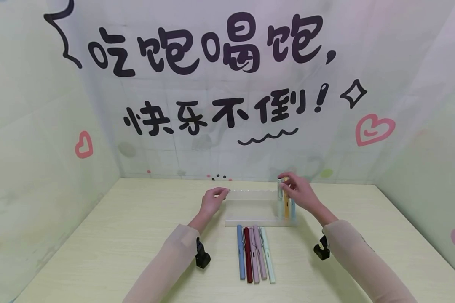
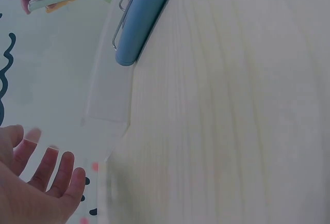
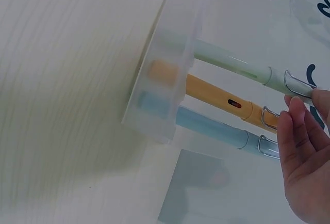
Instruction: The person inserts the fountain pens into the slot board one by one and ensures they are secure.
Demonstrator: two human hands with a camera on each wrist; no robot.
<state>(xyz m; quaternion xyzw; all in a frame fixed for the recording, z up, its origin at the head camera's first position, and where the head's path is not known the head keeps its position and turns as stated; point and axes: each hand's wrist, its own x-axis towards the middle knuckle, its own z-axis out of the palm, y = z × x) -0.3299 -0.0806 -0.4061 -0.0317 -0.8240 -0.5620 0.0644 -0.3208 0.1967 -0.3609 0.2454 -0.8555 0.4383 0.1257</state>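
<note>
A clear pen stand (image 1: 252, 221) with a notched top edge stands near the back of the table. My left hand (image 1: 213, 201) holds its upper left corner, thumb and fingers at the edge of the clear panel. At the other end, my right hand (image 1: 300, 192) pinches the top of a pale green pen (image 3: 232, 64) by its clip. That pen stands upright with its lower end in the stand's base trough. Beside it, an orange pen (image 3: 214, 95) and a light blue pen (image 3: 211, 126) also stand in the trough.
In front of the stand lie a blue pen (image 1: 241, 252), a dark red pen (image 1: 248, 256), two light purple pens (image 1: 254, 256) and a pale mint pen (image 1: 268, 256), side by side. A printed backdrop (image 1: 212, 160) rises behind the table, with side walls left and right.
</note>
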